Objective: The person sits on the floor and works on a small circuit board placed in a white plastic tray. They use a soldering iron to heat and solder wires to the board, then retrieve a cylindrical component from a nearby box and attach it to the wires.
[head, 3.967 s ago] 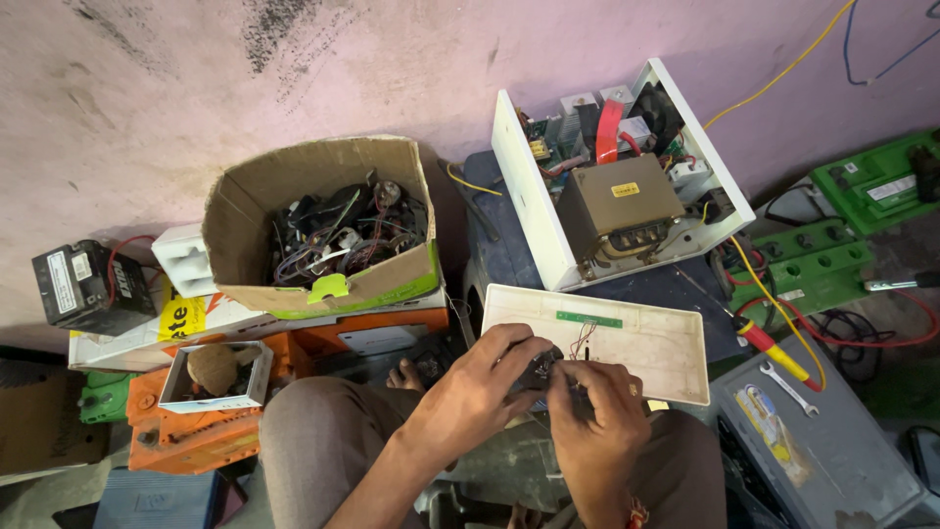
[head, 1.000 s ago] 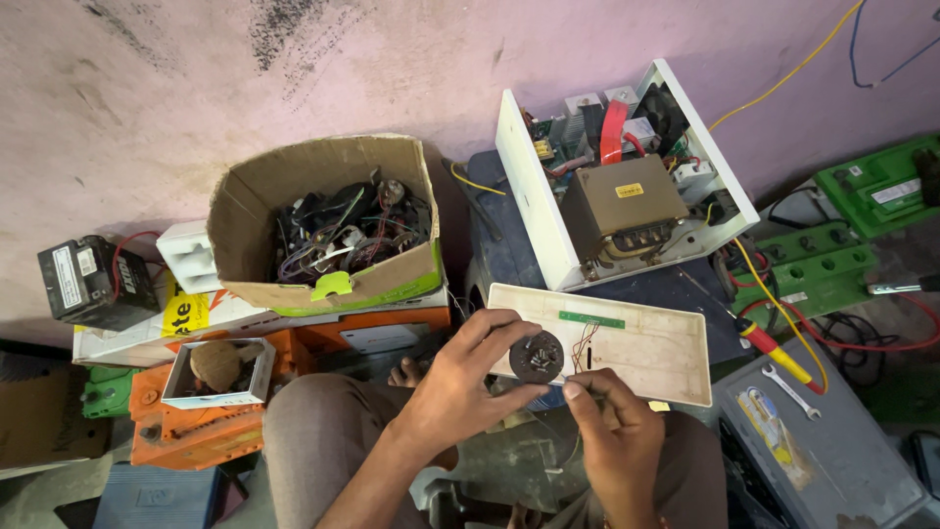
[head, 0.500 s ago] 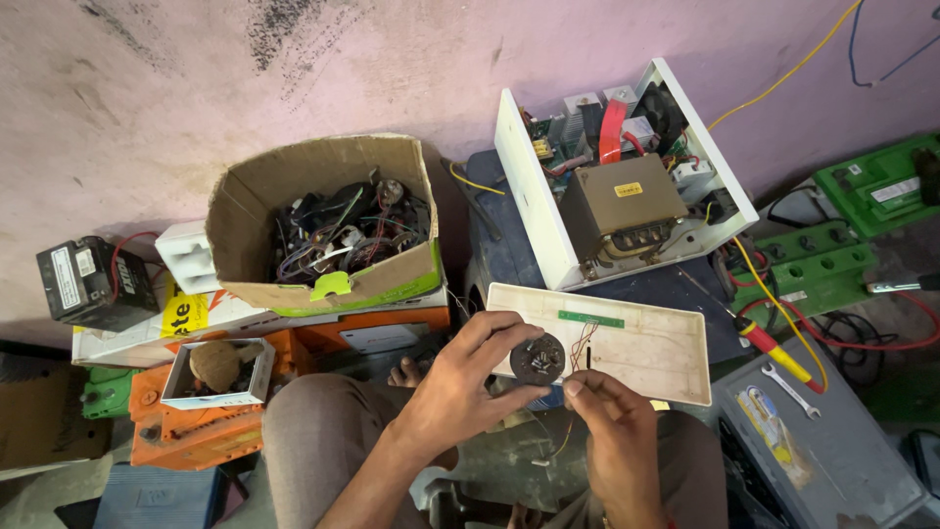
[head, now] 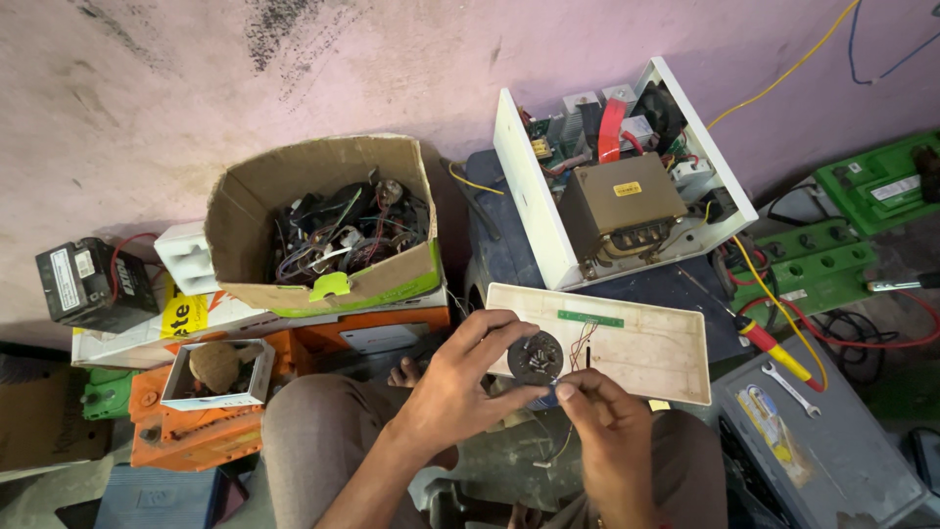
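Hands meet over the lap, just before a pale tray [head: 666,358]. Left hand [head: 460,387] is closed around a round dark part [head: 535,357], its flat face turned up toward the camera, long axis not discernible. Right hand [head: 602,416] pinches thin wires [head: 580,345] beside it. Behind stand an open white case [head: 529,211] and a cardboard box [head: 323,220] of cables.

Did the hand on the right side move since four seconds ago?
Yes. The right hand slid down, off the cream plastic tray, while the left hand raised the round dark part.
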